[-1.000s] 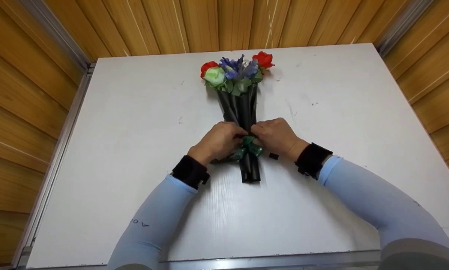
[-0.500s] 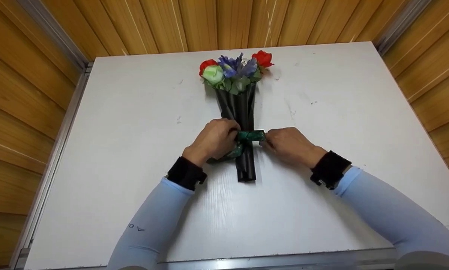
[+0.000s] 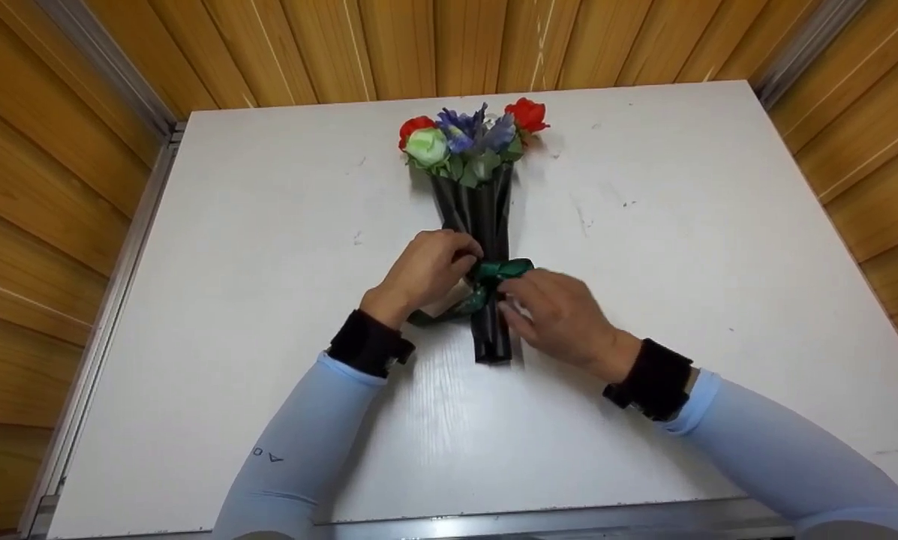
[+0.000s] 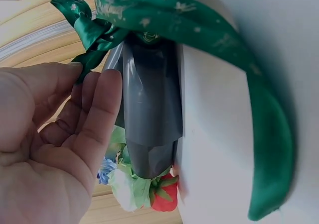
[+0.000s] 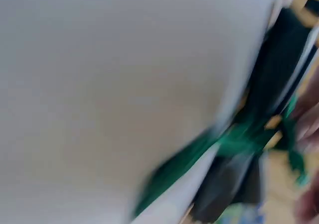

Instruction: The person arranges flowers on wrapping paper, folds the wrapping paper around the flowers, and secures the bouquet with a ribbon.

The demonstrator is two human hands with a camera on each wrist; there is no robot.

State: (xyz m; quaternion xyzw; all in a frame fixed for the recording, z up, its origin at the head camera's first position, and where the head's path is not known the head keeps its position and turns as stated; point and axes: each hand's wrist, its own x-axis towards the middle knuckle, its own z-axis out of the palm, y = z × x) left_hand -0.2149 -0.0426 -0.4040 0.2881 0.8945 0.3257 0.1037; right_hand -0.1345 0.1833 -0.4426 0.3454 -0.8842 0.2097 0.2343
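A bouquet wrapped in black paper (image 3: 485,214) lies on the white table, its red, purple and pale green flowers (image 3: 464,139) pointing away from me. A shiny green ribbon (image 4: 169,17) with pale print is tied around the wrapping. My left hand (image 3: 432,270) pinches part of this ribbon between thumb and fingertips, left of the bouquet. One loose ribbon tail curves down beside it in the left wrist view. Over the lower wrap, my right hand (image 3: 565,319) is beside the ribbon loop, thumb and fingers apart. Its fingers (image 5: 309,117) are blurred in the right wrist view; contact with the ribbon is unclear.
The white table (image 3: 268,210) has small dark marks and scuffs. Wood-patterned walls (image 3: 403,49) enclose its back and sides, with metal rails along the left and front edges.
My right hand moved out to the right with the ribbon loop, then let go of it and came back lower, its fingers spread. The left hand stayed at the ribbon, shifting slightly.
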